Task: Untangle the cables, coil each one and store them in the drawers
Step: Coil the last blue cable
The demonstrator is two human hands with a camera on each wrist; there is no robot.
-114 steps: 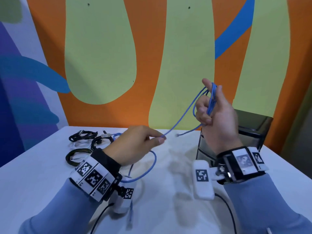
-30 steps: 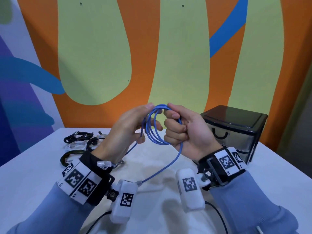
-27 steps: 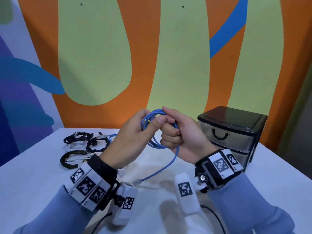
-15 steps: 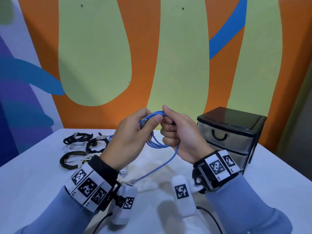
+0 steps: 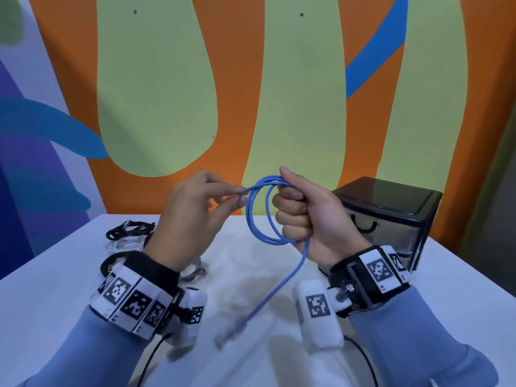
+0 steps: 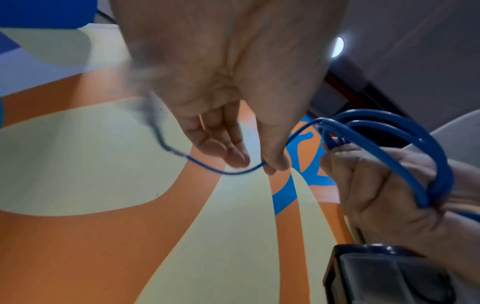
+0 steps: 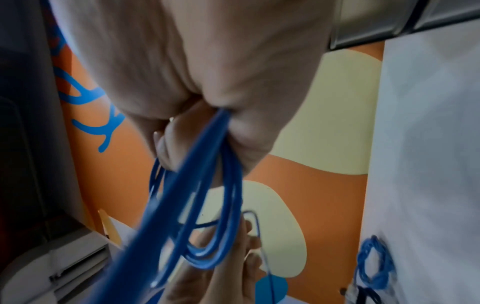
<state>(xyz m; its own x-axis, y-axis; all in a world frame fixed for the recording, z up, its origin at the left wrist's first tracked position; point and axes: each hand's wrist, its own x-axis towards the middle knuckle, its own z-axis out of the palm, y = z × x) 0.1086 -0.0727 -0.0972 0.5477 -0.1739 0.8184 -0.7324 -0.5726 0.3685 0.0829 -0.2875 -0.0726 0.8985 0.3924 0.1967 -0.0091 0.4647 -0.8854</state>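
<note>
My right hand point(image 5: 291, 210) is a fist around a blue cable point(image 5: 258, 216) wound in several loops, held above the white table point(image 5: 55, 297). Its loose tail point(image 5: 282, 286) hangs down to a clear plug point(image 5: 229, 333) near the table. My left hand point(image 5: 238, 195) pinches one strand of the same cable just left of the coil. In the left wrist view the left hand's thumb and fingertips point(image 6: 270, 164) pinch the thin strand, with the coil point(image 6: 415, 139) in the right hand beside it. The right wrist view shows the loops point(image 7: 223, 205) coming out of the fist.
A black drawer unit point(image 5: 391, 216) with clear drawers stands at the right, its drawers closed. Black and white cables point(image 5: 129, 233) and a dark coil point(image 5: 107, 265) lie at the back left. Another blue coil point(image 7: 374, 265) lies on the table in the right wrist view.
My left hand has drawn away to the left from the right fist, pulling a strand with it. The coil now shows openly between the hands.
</note>
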